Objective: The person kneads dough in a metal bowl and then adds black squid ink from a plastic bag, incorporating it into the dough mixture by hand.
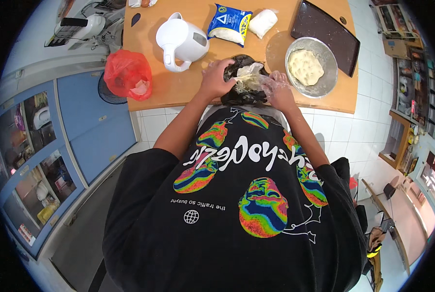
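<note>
A crumpled black plastic bag (244,97) lies at the table's near edge, between my hands. My left hand (217,80) grips its left side, thumb and fingers curved round the edge. Clear crumpled plastic (264,82) is bunched in my right hand (279,92), its fingers closed and partly covered by the film. A pale, wrinkled piece of plastic (249,73) extends from it over the black bag. Just beyond my right hand stands a metal bowl (330,58) with pale, dimpled dough (305,67) in it.
A white electric kettle (176,39) stands beyond my left hand. Left of it sits a red plastic bag (125,73). A blue packet (229,24) and a white bundle (263,23) lie farther back, with a dark baking tray (324,31) at far right.
</note>
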`<action>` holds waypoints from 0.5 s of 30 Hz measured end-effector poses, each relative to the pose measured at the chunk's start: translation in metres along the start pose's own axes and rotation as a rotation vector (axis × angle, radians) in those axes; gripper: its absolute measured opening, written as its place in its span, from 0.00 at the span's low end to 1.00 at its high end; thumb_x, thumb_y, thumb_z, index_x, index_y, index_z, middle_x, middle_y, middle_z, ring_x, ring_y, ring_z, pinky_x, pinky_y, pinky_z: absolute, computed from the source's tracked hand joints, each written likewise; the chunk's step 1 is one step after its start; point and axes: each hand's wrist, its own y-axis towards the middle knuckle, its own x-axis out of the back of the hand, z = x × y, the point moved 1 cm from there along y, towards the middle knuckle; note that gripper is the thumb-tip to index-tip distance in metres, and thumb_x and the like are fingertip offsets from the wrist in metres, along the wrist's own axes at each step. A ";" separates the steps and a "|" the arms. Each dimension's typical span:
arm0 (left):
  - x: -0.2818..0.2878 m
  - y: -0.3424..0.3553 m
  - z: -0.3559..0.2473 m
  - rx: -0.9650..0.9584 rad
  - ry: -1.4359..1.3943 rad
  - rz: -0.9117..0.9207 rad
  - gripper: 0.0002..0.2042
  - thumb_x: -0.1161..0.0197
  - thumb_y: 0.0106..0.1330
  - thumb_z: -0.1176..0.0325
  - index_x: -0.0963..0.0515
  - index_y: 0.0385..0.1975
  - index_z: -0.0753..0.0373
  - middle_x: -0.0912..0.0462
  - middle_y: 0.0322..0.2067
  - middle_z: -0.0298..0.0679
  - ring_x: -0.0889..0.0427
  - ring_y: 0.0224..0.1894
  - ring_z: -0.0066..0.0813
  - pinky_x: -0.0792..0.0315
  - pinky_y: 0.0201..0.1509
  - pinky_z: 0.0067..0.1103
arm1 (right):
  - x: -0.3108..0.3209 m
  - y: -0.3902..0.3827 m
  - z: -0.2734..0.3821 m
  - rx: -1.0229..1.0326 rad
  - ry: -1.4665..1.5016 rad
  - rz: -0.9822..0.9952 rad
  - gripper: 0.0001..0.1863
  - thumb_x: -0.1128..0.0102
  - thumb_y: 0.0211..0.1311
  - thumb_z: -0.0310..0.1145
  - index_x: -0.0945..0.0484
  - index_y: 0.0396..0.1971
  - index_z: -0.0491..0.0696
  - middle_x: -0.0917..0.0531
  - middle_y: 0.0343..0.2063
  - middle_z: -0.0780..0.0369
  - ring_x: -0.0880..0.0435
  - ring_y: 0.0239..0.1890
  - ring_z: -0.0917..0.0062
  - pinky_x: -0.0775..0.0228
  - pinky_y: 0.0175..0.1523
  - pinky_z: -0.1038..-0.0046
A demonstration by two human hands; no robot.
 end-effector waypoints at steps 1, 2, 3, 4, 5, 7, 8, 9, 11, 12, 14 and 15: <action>0.001 0.005 -0.009 0.003 -0.003 0.006 0.19 0.34 0.52 0.57 0.21 0.46 0.49 0.21 0.47 0.38 0.28 0.56 0.49 0.38 0.55 0.53 | 0.006 0.001 0.001 -0.050 0.020 0.073 0.10 0.41 0.59 0.35 0.20 0.39 0.49 0.25 0.42 0.58 0.29 0.48 0.57 0.35 0.54 0.57; -0.001 0.010 -0.020 -0.051 0.147 0.046 0.23 0.34 0.53 0.57 0.24 0.51 0.48 0.23 0.50 0.39 0.29 0.57 0.48 0.37 0.57 0.50 | 0.010 0.001 0.004 -0.099 0.042 0.149 0.11 0.41 0.60 0.36 0.21 0.40 0.49 0.25 0.44 0.58 0.29 0.49 0.57 0.34 0.54 0.56; -0.005 0.015 -0.028 -0.109 0.298 0.090 0.27 0.34 0.53 0.58 0.28 0.57 0.47 0.25 0.53 0.40 0.29 0.58 0.46 0.37 0.58 0.47 | 0.010 0.000 0.005 -0.106 0.044 0.155 0.11 0.41 0.60 0.36 0.21 0.40 0.49 0.25 0.44 0.58 0.29 0.49 0.57 0.34 0.54 0.56; -0.012 0.019 -0.032 -0.110 0.320 0.062 0.19 0.35 0.56 0.59 0.22 0.49 0.48 0.21 0.47 0.39 0.26 0.54 0.46 0.36 0.57 0.48 | 0.009 0.000 0.007 -0.065 0.030 0.138 0.11 0.41 0.59 0.36 0.21 0.40 0.50 0.25 0.45 0.59 0.29 0.49 0.58 0.34 0.54 0.56; -0.018 0.025 -0.024 -0.107 0.317 0.065 0.19 0.35 0.56 0.59 0.22 0.49 0.48 0.21 0.47 0.39 0.26 0.54 0.46 0.36 0.57 0.48 | 0.008 0.002 0.008 -0.019 0.014 0.119 0.11 0.42 0.59 0.37 0.21 0.41 0.50 0.25 0.45 0.60 0.30 0.49 0.60 0.34 0.53 0.56; -0.034 0.039 -0.005 -0.087 0.361 0.199 0.11 0.36 0.57 0.59 0.17 0.39 0.50 0.19 0.44 0.36 0.27 0.54 0.50 0.37 0.55 0.54 | 0.005 0.002 0.011 -0.033 -0.023 0.143 0.11 0.42 0.59 0.37 0.21 0.41 0.51 0.25 0.45 0.61 0.30 0.50 0.60 0.34 0.53 0.56; -0.029 0.042 -0.012 -0.083 0.276 0.102 0.06 0.38 0.58 0.62 0.16 0.29 0.53 0.17 0.38 0.36 0.26 0.54 0.49 0.36 0.53 0.54 | 0.003 0.001 0.010 -0.049 -0.056 0.163 0.11 0.43 0.60 0.37 0.21 0.41 0.52 0.26 0.46 0.61 0.31 0.52 0.61 0.33 0.53 0.56; -0.029 0.045 -0.009 -0.089 0.277 0.109 0.06 0.38 0.58 0.62 0.16 0.29 0.53 0.17 0.38 0.36 0.26 0.54 0.49 0.36 0.53 0.54 | 0.002 0.000 0.007 -0.057 -0.055 0.158 0.11 0.43 0.60 0.37 0.21 0.41 0.52 0.26 0.46 0.61 0.31 0.52 0.61 0.33 0.53 0.56; -0.022 0.050 0.004 -0.080 0.146 0.014 0.05 0.38 0.58 0.65 0.16 0.26 0.55 0.17 0.35 0.36 0.25 0.51 0.47 0.34 0.53 0.49 | 0.005 -0.002 -0.001 -0.025 -0.129 0.130 0.12 0.44 0.60 0.38 0.21 0.41 0.52 0.26 0.47 0.62 0.31 0.53 0.62 0.34 0.53 0.54; -0.016 0.050 0.011 -0.081 0.153 0.019 0.05 0.38 0.58 0.65 0.16 0.26 0.55 0.17 0.35 0.36 0.25 0.51 0.47 0.34 0.53 0.49 | 0.007 -0.005 -0.002 -0.028 -0.122 0.127 0.12 0.44 0.60 0.38 0.21 0.41 0.52 0.26 0.47 0.62 0.31 0.53 0.62 0.34 0.53 0.54; -0.005 0.050 0.019 -0.038 0.047 -0.046 0.04 0.38 0.56 0.67 0.16 0.24 0.57 0.17 0.33 0.38 0.23 0.47 0.45 0.32 0.51 0.41 | 0.014 -0.013 -0.004 -0.066 -0.169 0.183 0.12 0.44 0.61 0.38 0.21 0.41 0.51 0.26 0.47 0.62 0.31 0.54 0.61 0.35 0.54 0.54; -0.002 0.050 0.019 -0.040 0.051 -0.045 0.04 0.38 0.56 0.67 0.16 0.24 0.57 0.17 0.33 0.38 0.23 0.47 0.45 0.32 0.51 0.41 | 0.014 -0.016 -0.005 -0.067 -0.167 0.179 0.12 0.44 0.61 0.38 0.21 0.41 0.51 0.26 0.47 0.62 0.31 0.54 0.61 0.35 0.54 0.54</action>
